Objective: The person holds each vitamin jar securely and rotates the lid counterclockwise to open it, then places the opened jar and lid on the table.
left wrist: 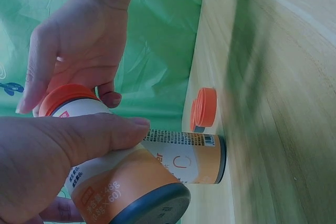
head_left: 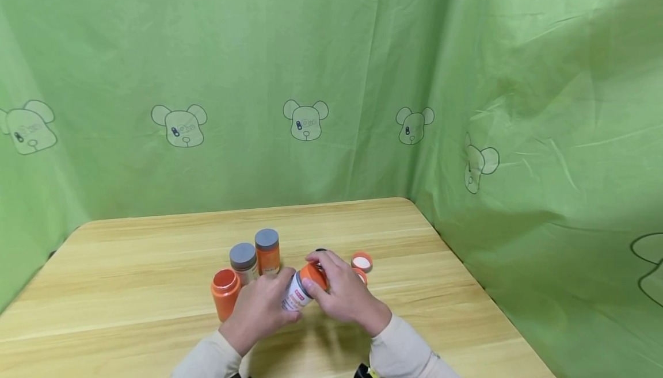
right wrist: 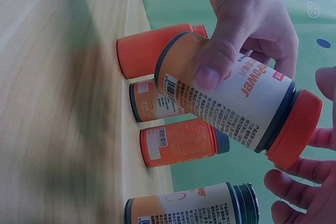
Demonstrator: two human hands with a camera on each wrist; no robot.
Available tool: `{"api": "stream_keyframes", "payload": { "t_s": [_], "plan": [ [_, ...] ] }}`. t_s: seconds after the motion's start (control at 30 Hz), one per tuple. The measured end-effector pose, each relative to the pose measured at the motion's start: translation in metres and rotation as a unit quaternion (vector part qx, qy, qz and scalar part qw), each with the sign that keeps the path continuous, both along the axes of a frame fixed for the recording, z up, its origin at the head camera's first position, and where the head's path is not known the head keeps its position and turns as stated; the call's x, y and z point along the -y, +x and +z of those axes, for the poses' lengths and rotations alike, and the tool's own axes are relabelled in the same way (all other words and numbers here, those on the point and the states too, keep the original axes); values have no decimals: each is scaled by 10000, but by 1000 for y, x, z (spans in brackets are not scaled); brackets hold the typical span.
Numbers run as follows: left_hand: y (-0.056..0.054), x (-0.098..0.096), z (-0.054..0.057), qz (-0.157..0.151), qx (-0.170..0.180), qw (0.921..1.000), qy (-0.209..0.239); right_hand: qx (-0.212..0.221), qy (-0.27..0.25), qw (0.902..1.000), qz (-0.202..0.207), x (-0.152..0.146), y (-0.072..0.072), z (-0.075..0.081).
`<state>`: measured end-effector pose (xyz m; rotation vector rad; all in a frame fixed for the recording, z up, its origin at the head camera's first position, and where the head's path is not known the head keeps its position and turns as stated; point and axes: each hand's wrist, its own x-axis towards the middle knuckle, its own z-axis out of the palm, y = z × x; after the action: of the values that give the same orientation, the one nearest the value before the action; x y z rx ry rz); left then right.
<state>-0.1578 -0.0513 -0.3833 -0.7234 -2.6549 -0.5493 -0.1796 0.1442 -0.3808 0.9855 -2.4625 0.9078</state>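
My left hand [head_left: 264,306] grips a white and orange supplement bottle [head_left: 296,296] round its body, tilted above the table. The bottle's orange cap [right wrist: 296,129] sits on its upper end, pointing right. Thumb and fingers of my right hand [head_left: 344,291] hold this cap from its sides. An orange bottle [head_left: 225,297] stands uncapped left of my left hand. Behind that hand are a grey-capped white bottle [head_left: 243,260] and a grey-capped orange bottle [head_left: 267,251]. Another uncapped bottle [right wrist: 189,205] with a dark threaded neck stands mostly hidden behind my right hand in the head view.
Two loose orange caps lie on the wooden table [head_left: 155,268] right of the hands; the farther cap [head_left: 361,262] shows its white inside. Green curtains [head_left: 233,67] with bear faces hang behind the table and along its sides. A black and yellow item [head_left: 365,371] shows at the bottom edge.
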Motion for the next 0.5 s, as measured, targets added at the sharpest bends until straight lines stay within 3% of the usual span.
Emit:
{"api": "stream_keyframes", "payload": {
  "t_s": [0.5],
  "plan": [
    [0, 0, 0, -25, 8, 10000, -6, -59, -38, 9999, 143, -1, 0, 1]
  ]
}}
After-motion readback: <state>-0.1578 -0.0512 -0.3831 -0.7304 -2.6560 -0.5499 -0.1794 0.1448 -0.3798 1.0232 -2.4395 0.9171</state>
